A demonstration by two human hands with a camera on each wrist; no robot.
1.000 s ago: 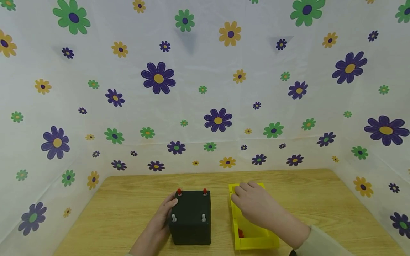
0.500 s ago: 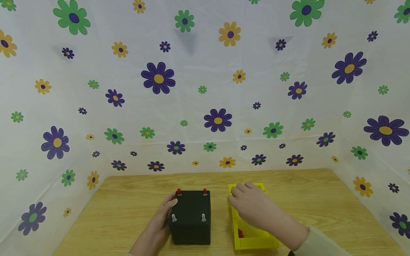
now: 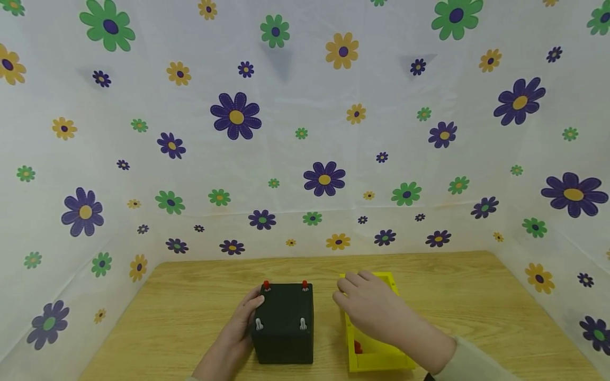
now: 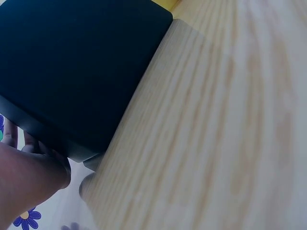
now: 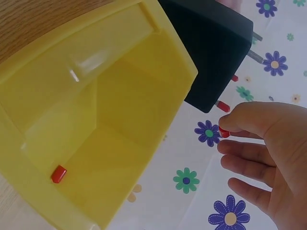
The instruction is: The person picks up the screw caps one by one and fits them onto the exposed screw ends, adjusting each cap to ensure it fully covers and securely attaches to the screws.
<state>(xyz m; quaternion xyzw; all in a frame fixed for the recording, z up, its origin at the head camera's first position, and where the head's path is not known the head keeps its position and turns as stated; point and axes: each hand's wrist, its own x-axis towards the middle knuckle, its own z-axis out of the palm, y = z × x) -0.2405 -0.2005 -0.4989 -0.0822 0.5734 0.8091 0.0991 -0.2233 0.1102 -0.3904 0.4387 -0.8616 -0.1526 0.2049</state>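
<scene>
Both low in the frame, my left hand [image 3: 240, 321] grips the black box [image 3: 286, 312] near centre; my right hand [image 3: 370, 305] arches across the yellow bin [image 3: 383, 362], pinching a red piece [image 5: 224, 132] (probably a cap); another red bit [image 5: 58, 174] lies inside.

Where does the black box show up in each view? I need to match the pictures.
Head: black box low, slightly left of centre, beside the left hand.
Left wrist: black box fills the upper left.
Right wrist: black box at upper right, past the yellow bin.
Shared landmark: flowered cloth.
</scene>
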